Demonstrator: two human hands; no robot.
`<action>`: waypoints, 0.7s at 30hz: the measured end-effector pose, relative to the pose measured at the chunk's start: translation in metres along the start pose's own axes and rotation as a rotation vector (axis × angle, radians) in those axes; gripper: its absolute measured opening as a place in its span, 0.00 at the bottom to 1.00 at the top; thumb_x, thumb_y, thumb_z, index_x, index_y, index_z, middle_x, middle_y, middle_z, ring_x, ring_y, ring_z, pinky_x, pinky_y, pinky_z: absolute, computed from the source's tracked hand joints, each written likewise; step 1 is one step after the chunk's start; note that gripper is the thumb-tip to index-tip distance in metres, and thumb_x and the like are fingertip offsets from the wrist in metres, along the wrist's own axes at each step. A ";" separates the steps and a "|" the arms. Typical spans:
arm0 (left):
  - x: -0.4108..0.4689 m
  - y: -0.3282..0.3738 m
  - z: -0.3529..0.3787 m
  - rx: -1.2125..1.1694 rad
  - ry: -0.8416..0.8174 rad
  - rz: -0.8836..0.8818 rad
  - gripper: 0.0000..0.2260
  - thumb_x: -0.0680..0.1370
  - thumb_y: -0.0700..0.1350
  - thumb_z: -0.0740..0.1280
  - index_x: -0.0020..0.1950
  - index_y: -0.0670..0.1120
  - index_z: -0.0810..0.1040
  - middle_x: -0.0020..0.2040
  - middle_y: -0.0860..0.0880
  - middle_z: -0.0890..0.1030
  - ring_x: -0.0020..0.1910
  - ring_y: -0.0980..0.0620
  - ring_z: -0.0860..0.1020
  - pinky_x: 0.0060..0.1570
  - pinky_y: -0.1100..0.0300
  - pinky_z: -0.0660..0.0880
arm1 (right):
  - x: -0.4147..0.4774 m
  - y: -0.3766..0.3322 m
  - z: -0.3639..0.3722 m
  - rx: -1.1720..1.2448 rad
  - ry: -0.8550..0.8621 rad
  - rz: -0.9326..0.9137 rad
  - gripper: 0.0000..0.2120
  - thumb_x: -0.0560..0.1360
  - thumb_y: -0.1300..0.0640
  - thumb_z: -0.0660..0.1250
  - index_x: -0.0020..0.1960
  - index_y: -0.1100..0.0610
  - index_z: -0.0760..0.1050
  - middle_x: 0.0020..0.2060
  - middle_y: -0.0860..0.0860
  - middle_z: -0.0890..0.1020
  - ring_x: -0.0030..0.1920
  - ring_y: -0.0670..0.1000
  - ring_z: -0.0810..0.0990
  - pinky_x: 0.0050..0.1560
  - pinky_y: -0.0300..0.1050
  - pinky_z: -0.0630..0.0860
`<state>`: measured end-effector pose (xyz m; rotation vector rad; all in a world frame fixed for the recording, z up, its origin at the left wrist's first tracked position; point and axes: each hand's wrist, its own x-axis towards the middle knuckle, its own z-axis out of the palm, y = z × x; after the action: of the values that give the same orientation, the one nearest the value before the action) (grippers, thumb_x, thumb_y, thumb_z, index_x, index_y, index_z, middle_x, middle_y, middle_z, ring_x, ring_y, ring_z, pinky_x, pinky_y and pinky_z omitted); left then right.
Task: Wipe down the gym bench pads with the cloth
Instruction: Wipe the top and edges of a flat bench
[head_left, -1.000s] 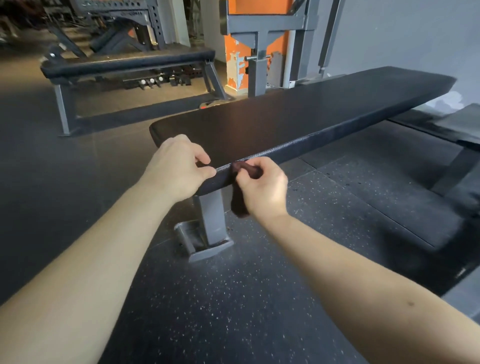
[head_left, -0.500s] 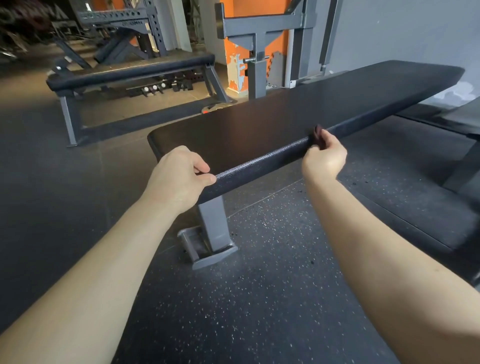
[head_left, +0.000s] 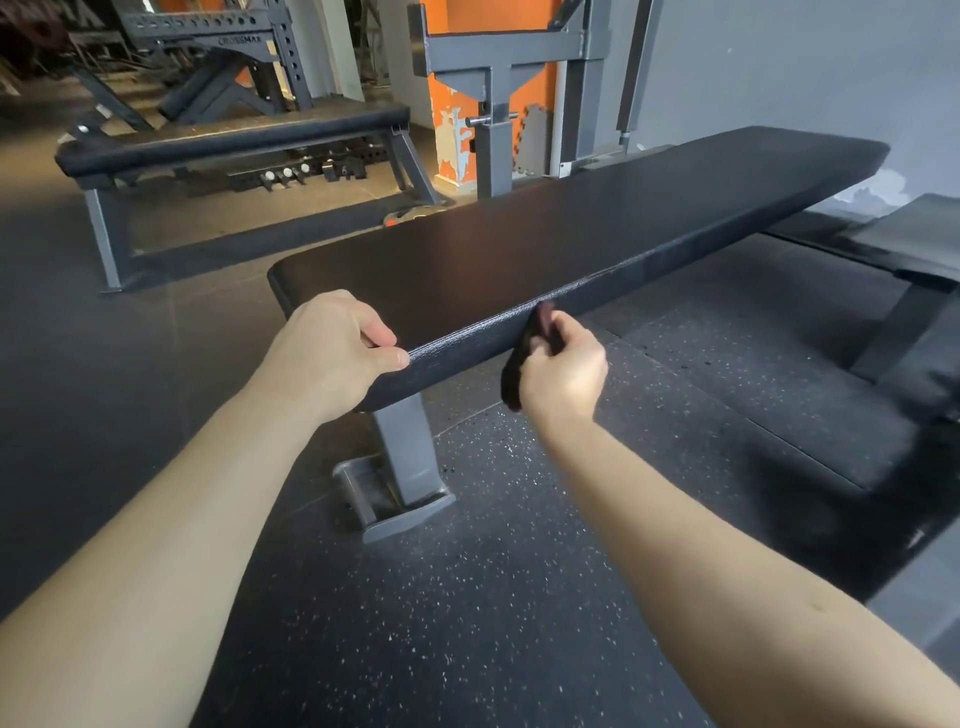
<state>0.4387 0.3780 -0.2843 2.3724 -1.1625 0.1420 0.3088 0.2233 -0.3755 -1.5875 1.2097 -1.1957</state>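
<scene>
A long black bench pad (head_left: 571, 244) runs from lower left to upper right on a grey steel leg (head_left: 408, 457). My left hand (head_left: 327, 348) grips the pad's near edge close to its left end, thumb on the side face. My right hand (head_left: 563, 371) holds a small dark cloth (head_left: 519, 369) against the pad's near side face, a short way right of the left hand. Part of the cloth hangs below the hand; the rest is hidden in the fingers.
A second flat bench (head_left: 228, 140) stands behind at the left, with a grey rack (head_left: 218, 52) beyond it. A grey upright frame (head_left: 498, 104) and an orange pillar (head_left: 457, 135) stand behind the pad. Another dark pad (head_left: 914, 239) lies at the right. Speckled rubber floor (head_left: 467, 623) lies underneath.
My right hand slid the cloth right along the pad's near side, then came back left toward the left hand. The left hand kept its grip on the pad's edge.
</scene>
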 end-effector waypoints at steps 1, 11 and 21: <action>0.001 0.000 -0.002 0.010 -0.018 0.004 0.10 0.76 0.51 0.75 0.54 0.49 0.86 0.59 0.50 0.80 0.50 0.54 0.74 0.51 0.57 0.73 | -0.007 0.002 0.003 0.000 -0.045 -0.027 0.12 0.78 0.64 0.65 0.55 0.52 0.82 0.48 0.51 0.84 0.50 0.54 0.82 0.57 0.47 0.78; 0.004 -0.001 -0.004 0.016 -0.050 0.015 0.10 0.76 0.53 0.75 0.53 0.50 0.86 0.60 0.51 0.80 0.50 0.54 0.74 0.53 0.55 0.73 | 0.040 -0.015 -0.020 0.225 0.152 0.086 0.12 0.77 0.61 0.68 0.58 0.51 0.82 0.50 0.47 0.85 0.53 0.49 0.83 0.63 0.47 0.78; 0.006 -0.002 -0.003 -0.013 -0.053 0.008 0.08 0.75 0.51 0.76 0.52 0.49 0.86 0.55 0.54 0.78 0.49 0.53 0.74 0.52 0.56 0.74 | -0.055 -0.030 0.017 0.154 -0.142 -0.138 0.07 0.76 0.59 0.71 0.52 0.49 0.81 0.49 0.47 0.82 0.51 0.49 0.80 0.59 0.48 0.77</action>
<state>0.4443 0.3759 -0.2800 2.3733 -1.1940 0.0742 0.3267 0.2845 -0.3633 -1.6306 0.9091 -1.2100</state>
